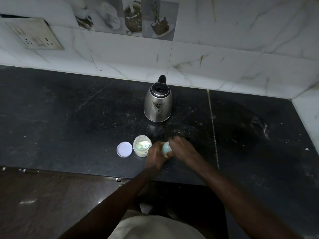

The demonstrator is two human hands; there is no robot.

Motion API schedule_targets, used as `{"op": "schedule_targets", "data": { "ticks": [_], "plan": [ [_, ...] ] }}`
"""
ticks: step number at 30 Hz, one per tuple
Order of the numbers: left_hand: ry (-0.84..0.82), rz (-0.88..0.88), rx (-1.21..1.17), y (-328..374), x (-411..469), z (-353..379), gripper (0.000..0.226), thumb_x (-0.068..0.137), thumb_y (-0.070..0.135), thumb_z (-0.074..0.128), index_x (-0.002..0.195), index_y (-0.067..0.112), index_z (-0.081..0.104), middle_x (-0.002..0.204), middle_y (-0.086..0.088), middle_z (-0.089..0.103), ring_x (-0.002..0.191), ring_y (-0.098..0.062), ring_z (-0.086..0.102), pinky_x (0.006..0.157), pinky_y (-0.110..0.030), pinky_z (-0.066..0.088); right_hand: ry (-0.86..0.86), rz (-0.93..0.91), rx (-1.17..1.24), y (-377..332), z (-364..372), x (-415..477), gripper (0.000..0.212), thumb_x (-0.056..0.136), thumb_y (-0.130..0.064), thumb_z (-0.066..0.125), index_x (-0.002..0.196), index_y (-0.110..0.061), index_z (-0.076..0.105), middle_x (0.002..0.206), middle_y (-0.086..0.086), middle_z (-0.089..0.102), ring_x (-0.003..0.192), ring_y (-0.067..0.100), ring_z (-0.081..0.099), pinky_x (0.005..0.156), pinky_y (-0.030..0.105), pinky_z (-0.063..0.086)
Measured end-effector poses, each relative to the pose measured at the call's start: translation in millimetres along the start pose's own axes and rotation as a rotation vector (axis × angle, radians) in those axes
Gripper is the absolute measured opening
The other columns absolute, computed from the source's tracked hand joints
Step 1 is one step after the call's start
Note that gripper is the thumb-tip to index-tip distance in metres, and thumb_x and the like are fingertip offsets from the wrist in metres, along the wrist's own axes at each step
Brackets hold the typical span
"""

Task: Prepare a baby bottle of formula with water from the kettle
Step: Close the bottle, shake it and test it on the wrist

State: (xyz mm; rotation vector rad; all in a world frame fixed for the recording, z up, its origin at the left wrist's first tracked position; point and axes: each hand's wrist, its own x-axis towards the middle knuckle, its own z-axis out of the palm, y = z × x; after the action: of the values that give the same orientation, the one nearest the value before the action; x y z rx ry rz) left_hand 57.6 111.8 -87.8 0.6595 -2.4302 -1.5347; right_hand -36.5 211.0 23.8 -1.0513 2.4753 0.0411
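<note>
Down at the black stone counter (69, 118), the small pale blue baby bottle (166, 147) is gripped by the left hand (155, 155) and right hand (181, 147). White powder (143, 143) is held in the clear round jar (141, 153) beside it.

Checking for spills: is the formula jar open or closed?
Open: the jar shows powder inside, and its lid lies flat beside it on the counter.

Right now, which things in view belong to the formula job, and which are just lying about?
Job: baby bottle, held by left hand and right hand; kettle; open powder jar; its lid.
Lying about: wall socket panel.
</note>
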Motion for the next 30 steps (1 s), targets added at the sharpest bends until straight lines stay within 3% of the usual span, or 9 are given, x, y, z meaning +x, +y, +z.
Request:
{"op": "schedule_targets", "data": {
  "ticks": [2, 6, 10, 13, 17, 20, 26, 30],
  "plan": [
    [0.008, 0.01, -0.044, 1, -1, -1, 0.041, 0.073, 0.024, 0.094, 0.097, 0.032, 0.062, 0.091, 0.013, 0.07, 0.086, 0.005, 0.067, 0.07, -0.009, 0.043, 0.018, -0.082, 0.064, 1, 0, -3, 0.057, 0.085, -0.024, 0.078, 0.138, -0.017, 0.057, 0.128, 0.012, 0.056, 0.112, 0.035, 0.065, 0.092, 0.043, 0.055],
    [0.036, 0.009, -0.066, 0, 0, -1, 0.034, 0.076, 0.027, 0.093, 0.097, 0.029, 0.066, 0.094, 0.009, 0.073, 0.089, -0.002, 0.07, 0.073, -0.022, 0.052, -0.007, -0.089, 0.06, 2, -5, -5, 0.049, 0.088, -0.02, 0.073, 0.136, -0.02, 0.063, 0.122, 0.012, 0.062, 0.11, 0.032, 0.065, 0.092, 0.041, 0.053],
    [0.019, -0.013, -0.045, -2, 0, 1, 0.036, 0.075, 0.028, 0.09, 0.101, 0.033, 0.066, 0.097, 0.009, 0.073, 0.091, -0.003, 0.07, 0.076, -0.03, 0.056, -0.009, 0.007, 0.051, -6, -11, -4, 0.046, 0.088, -0.037, 0.078, 0.122, -0.008, 0.067, 0.116, 0.017, 0.065, 0.107, 0.034, 0.066, 0.086, 0.038, 0.05],
    [0.002, -0.022, -0.027, -7, 2, 3, 0.04, 0.072, 0.025, 0.089, 0.102, 0.032, 0.063, 0.096, 0.006, 0.073, 0.088, -0.007, 0.07, 0.077, -0.036, 0.057, 0.055, 0.111, -0.014, -14, -7, -6, 0.048, 0.093, -0.049, 0.069, 0.118, -0.008, 0.069, 0.116, 0.016, 0.067, 0.107, 0.034, 0.068, 0.085, 0.039, 0.052],
    [-0.008, -0.025, 0.008, -6, 3, 3, 0.037, 0.071, 0.029, 0.086, 0.098, 0.03, 0.061, 0.092, 0.008, 0.071, 0.083, -0.008, 0.068, 0.071, -0.025, 0.05, 0.045, 0.152, -0.068, -24, -14, -5, 0.037, 0.103, -0.037, 0.057, 0.125, -0.01, 0.067, 0.126, 0.015, 0.067, 0.116, 0.035, 0.067, 0.091, 0.041, 0.053],
    [0.011, 0.019, 0.025, -1, 2, 1, 0.028, 0.075, 0.044, 0.077, 0.091, 0.034, 0.056, 0.084, 0.015, 0.062, 0.077, 0.005, 0.06, 0.067, -0.009, 0.037, 0.023, 0.11, -0.041, -31, -17, -7, 0.035, 0.102, -0.018, 0.054, 0.134, -0.006, 0.057, 0.132, 0.019, 0.062, 0.12, 0.039, 0.064, 0.093, 0.045, 0.053],
    [0.005, -0.022, 0.013, -5, 3, 2, 0.03, 0.074, 0.037, 0.082, 0.085, 0.044, 0.055, 0.085, 0.014, 0.067, 0.079, 0.006, 0.063, 0.066, -0.018, 0.042, 0.051, 0.146, 0.042, -35, -15, -11, 0.028, 0.098, -0.019, 0.061, 0.122, -0.007, 0.069, 0.119, 0.017, 0.068, 0.112, 0.035, 0.068, 0.087, 0.041, 0.056],
    [0.013, -0.012, -0.005, -3, 1, 3, 0.032, 0.075, 0.034, 0.081, 0.101, 0.03, 0.063, 0.096, 0.008, 0.073, 0.086, -0.008, 0.069, 0.073, -0.032, 0.053, 0.068, 0.228, 0.121, -31, -20, -10, 0.031, 0.098, -0.023, 0.063, 0.123, -0.005, 0.067, 0.124, 0.019, 0.066, 0.117, 0.036, 0.065, 0.09, 0.04, 0.054]
  ]
}}
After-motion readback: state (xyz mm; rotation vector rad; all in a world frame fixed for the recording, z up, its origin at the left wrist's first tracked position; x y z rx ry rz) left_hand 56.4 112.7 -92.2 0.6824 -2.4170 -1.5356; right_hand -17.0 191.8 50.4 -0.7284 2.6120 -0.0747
